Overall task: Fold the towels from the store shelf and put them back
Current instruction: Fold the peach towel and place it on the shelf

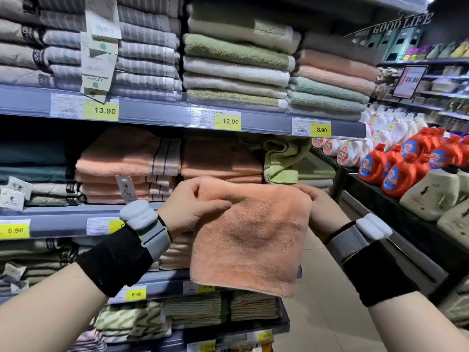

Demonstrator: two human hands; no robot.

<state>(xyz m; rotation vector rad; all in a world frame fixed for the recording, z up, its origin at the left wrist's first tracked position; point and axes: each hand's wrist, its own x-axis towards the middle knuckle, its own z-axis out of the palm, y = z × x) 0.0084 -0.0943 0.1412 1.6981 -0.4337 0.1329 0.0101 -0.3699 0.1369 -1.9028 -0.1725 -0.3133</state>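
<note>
Orange towel (pixel 248 240): folded to a rough square and held upright in the air at centre frame, in front of the shelves (pixel 157 111). Its lower edge covers part of a yellow price label. Left hand (pixel 187 204): clamped on the towel's upper left corner, thumb pressed flat on the front face and fingers curled over the top edge. Right hand (pixel 322 212): grips the upper right edge and is largely hidden behind the cloth. The hands are apart, one at each top corner. Each wrist carries a grey strapped device (pixel 142 219) above a black wristband (pixel 114 260). Upper shelf, left to right: grey striped towels (pixel 147 52) with hanging paper tags, a green and cream stack (pixel 236 59), and a peach and mint stack (pixel 332 80). Price labels (pixel 230 121) on that shelf's edge read 13.90, 12.90 and 8.90. Middle shelf, directly behind the held towel: peach folded stacks (pixel 127 163). Beside them, to the right, a light green towel (pixel 281 158) lies loosely bunched. Lower shelves: striped and patterned green towels (pixel 193 311), partly blocked by the left forearm. Right of frame: a dark side display with orange detergent bottles (pixel 401 171) and white bottles (pixel 350 153). Pale tiled floor (pixel 327 313) at lower right.
</note>
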